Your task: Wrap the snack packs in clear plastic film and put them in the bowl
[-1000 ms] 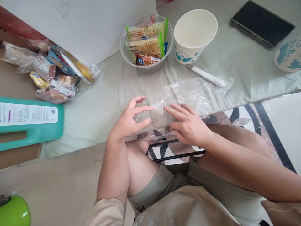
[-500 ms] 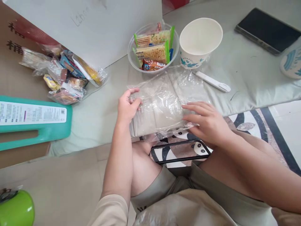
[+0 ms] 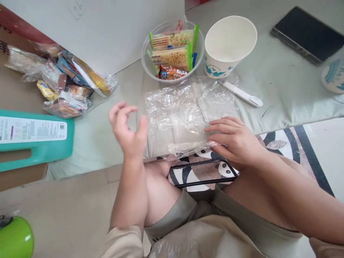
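A clear, crinkled plastic bag lies flat on the pale cloth in front of me. My right hand rests on its right side, fingers stretched out and lying on the plastic. Left of the bag, my left hand is raised with nothing in it, thumb and fingers apart and curved. Just beyond the bag stand a clear round bowl of wrapped biscuits and a white paper cup with blue leaf prints. A white utility knife lies by the bag's far right corner.
Several wrapped snacks lie in a pile at the left, near a teal jug. A large white box stands behind. At the right are a black phone and another paper cup. A green container is at lower left.
My left hand has let go of the bag's left edge and moved left, its fingers opening. My right hand has stayed on the bag. The view has shifted slightly.
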`<state>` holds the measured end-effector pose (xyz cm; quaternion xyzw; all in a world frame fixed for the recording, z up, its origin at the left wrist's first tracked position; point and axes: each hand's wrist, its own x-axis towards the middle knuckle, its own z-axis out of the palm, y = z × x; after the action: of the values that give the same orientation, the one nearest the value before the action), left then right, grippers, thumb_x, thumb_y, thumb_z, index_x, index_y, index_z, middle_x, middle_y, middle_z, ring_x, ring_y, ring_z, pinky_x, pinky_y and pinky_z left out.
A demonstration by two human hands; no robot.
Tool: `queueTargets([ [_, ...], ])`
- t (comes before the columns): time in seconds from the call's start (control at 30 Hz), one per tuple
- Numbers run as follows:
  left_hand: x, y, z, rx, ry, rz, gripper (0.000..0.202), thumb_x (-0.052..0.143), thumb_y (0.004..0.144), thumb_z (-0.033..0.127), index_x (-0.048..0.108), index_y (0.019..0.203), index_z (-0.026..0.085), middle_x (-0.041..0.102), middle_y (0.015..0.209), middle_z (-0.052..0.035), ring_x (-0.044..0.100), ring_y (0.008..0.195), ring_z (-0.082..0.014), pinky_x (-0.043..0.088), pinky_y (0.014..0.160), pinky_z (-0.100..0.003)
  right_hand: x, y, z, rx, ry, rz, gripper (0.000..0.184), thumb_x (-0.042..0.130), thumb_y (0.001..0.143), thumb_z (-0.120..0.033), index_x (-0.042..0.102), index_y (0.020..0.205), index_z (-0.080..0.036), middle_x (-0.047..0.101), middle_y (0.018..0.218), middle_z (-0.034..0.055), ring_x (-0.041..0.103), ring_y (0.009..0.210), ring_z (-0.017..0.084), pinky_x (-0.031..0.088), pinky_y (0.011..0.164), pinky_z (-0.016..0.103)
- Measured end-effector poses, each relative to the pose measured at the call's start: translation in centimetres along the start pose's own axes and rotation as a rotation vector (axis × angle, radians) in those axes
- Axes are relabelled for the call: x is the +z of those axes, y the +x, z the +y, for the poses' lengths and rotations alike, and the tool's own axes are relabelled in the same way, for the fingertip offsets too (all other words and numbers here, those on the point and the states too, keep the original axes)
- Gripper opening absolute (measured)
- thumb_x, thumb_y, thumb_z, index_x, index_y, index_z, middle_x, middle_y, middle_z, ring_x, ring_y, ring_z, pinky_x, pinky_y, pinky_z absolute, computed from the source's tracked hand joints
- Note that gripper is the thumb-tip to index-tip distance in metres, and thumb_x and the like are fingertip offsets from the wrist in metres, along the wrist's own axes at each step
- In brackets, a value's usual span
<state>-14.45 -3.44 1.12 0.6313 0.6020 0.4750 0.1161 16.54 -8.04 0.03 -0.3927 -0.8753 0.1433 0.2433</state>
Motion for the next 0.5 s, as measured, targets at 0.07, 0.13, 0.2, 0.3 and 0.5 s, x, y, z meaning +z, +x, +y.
queueTargets([
  [0.07, -1.2, -1.6, 1.7, 0.198, -0.124, -0.231, 0.014, 0.067, 0.089, 0.031, 0.070, 0.103, 0.030, 0.070, 0.111, -0.0027, 0.069, 0.112, -0.0242, 0.056, 0.103, -0.043, 0.1, 0.0, 0.2, 0.027, 0.023, -0.033, 0.020, 0.059, 0.098, -0.024, 0.078, 0.093, -0.022, 0.080, 0.118, 0.0068, 0.073, 0.116, 0.027, 0.052, 0.102, 0.045],
  [0.13, -1.6, -3.1, 3.2, 0.361, -0.072, -0.618, 0.039, 0.076, 0.083, 0.040, 0.069, 0.120, 0.029, 0.075, 0.118, -0.0059, 0.068, 0.122, -0.0326, 0.054, 0.109, -0.052, 0.2, 0.0, 0.4, 0.058, 0.043, -0.041, 0.021, 0.058, 0.099, -0.025, 0.078, 0.095, -0.022, 0.080, 0.119, 0.0069, 0.074, 0.115, 0.027, 0.053, 0.100, 0.045],
  [0.2, -1.3, -4.0, 4.2, 0.388, 0.133, -0.888, 0.061, 0.080, 0.078, 0.043, 0.066, 0.134, 0.024, 0.069, 0.141, -0.0125, 0.055, 0.142, -0.0446, 0.040, 0.120, -0.068, 0.2, 0.1, 0.6, 0.079, 0.046, -0.035, 0.023, 0.057, 0.099, -0.026, 0.078, 0.094, -0.022, 0.081, 0.118, 0.0068, 0.075, 0.112, 0.027, 0.054, 0.098, 0.045],
  [0.3, -0.5, -4.1, 4.4, 0.315, 0.355, -0.983, 0.054, 0.071, 0.083, 0.030, 0.068, 0.137, 0.025, 0.060, 0.155, -0.0120, 0.042, 0.153, -0.0477, 0.026, 0.124, -0.078, 0.3, 0.1, 0.7, 0.075, 0.041, -0.011, 0.025, 0.054, 0.100, -0.026, 0.076, 0.091, -0.021, 0.081, 0.117, 0.0073, 0.077, 0.107, 0.027, 0.055, 0.096, 0.045],
  [0.5, -0.3, -2.5, 2.5, 0.192, 0.322, -0.847, 0.031, 0.055, 0.087, 0.016, 0.082, 0.101, 0.025, 0.070, 0.143, -0.0058, 0.053, 0.147, -0.0393, 0.036, 0.122, -0.071, -0.2, -0.6, 1.4, 0.093, 0.054, -0.066, 0.036, 0.055, 0.089, -0.016, 0.072, 0.120, -0.022, 0.077, 0.130, 0.0079, 0.071, 0.125, 0.028, 0.052, 0.105, 0.046],
])
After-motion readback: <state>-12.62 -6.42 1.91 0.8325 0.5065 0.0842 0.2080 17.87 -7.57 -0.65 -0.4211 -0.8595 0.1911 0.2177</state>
